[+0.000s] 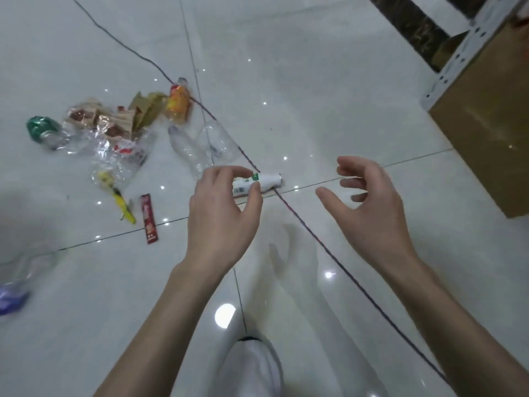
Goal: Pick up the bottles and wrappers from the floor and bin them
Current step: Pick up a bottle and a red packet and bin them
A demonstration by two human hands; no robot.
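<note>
A small white bottle (267, 182) with a green mark lies on the glossy tiled floor. My left hand (223, 213) pinches its left end between thumb and fingers. Hovering to the right of it, my right hand (369, 207) has its fingers curled apart and holds nothing. Two clear plastic bottles (186, 147) (220, 141) lie just beyond the left hand. Farther left are an orange-labelled bottle (179, 103), a green-labelled bottle (43, 130), a heap of crumpled wrappers (108, 124), a yellow wrapper (121, 202) and a red sachet (149, 219).
A brown cardboard box (486, 133) stands at the right beside a white perforated metal post (458, 58). A thin dark cable (315, 239) runs diagonally across the floor. Another clear bottle (20, 282) lies blurred at the left edge. My white-trousered knee (252, 365) is below.
</note>
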